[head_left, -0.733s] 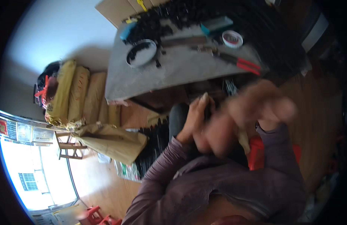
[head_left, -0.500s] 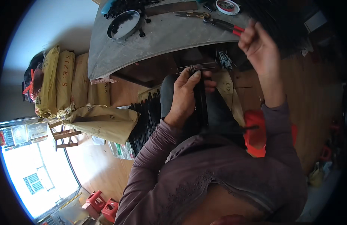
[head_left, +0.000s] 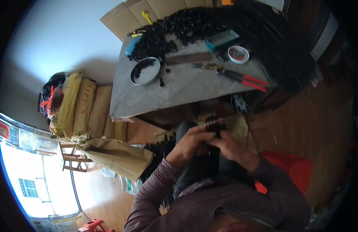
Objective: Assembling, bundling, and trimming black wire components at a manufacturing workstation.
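Frame centre: our left hand (head_left: 188, 144) and right hand (head_left: 230, 146) clenched around bundle of thin black rods (head_left: 214, 124). Loose grip likely lets rods slide, scatter floorward.

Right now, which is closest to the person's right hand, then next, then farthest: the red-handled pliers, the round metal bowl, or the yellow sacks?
From the right hand, in the head view:
1. Red-handled pliers, on the table just ahead, slightly right.
2. Round metal bowl, farther up the table, to the left.
3. Yellow sacks, stacked on the floor far left, past the table's edge.
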Available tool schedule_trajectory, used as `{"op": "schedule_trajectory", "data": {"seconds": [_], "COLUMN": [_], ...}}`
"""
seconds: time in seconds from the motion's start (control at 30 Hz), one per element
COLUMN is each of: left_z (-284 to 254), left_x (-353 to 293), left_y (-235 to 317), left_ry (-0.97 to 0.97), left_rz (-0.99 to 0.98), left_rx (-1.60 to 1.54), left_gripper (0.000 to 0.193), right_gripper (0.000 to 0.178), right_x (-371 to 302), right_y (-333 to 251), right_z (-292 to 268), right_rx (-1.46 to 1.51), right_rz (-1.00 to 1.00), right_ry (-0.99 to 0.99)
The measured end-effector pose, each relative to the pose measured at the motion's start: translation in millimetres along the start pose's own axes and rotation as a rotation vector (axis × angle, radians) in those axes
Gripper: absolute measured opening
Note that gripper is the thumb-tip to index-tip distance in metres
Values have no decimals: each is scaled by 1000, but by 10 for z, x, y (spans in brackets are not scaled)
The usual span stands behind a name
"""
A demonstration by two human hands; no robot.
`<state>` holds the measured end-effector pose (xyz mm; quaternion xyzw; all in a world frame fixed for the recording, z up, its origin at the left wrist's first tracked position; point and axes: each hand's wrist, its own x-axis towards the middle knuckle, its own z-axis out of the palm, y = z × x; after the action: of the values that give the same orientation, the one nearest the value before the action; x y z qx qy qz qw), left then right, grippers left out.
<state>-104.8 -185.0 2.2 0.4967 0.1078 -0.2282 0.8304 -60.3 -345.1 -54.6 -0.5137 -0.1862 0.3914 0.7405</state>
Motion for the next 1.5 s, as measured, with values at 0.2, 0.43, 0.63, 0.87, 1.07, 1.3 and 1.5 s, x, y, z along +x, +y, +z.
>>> {"op": "schedule_trajectory", "data": {"seconds": [0.2, 0.43, 0.63, 0.87, 1.07, 1.3, 1.5], "left_z": [-526, -1124, -1113, -1304, -1462, -1301, -1448], "left_x": [247, 1715, 3333, 3631, 3473, 3070, 2997], "left_y": [399, 2304, 2682, 2676, 2533, 2919, 2608], "left_ry": [-324, 271, 744, 665, 616, 598, 414], "left_rz": [168, 372, 729, 611, 641, 640, 422], "left_rx": [56, 931, 1542, 1958, 1895, 1514, 1934], "left_gripper": [69, 37, 27, 24, 28, 35, 34], "right_gripper": [28, 25, 27, 25, 26, 28, 30], "right_x": [11, 254, 481, 611, 620, 555, 571], "right_y": [-111, -53, -17, 144, 124, 117, 33], "right_z": [-7, -171, -329, -469, -432, -448, -408], "right_rx": [312, 417, 414, 448, 333, 273, 304], "right_rz": [66, 130, 139, 124, 255, 155, 125], "right_ry": [-104, 7, 52, 40, 46, 22, -3]}}
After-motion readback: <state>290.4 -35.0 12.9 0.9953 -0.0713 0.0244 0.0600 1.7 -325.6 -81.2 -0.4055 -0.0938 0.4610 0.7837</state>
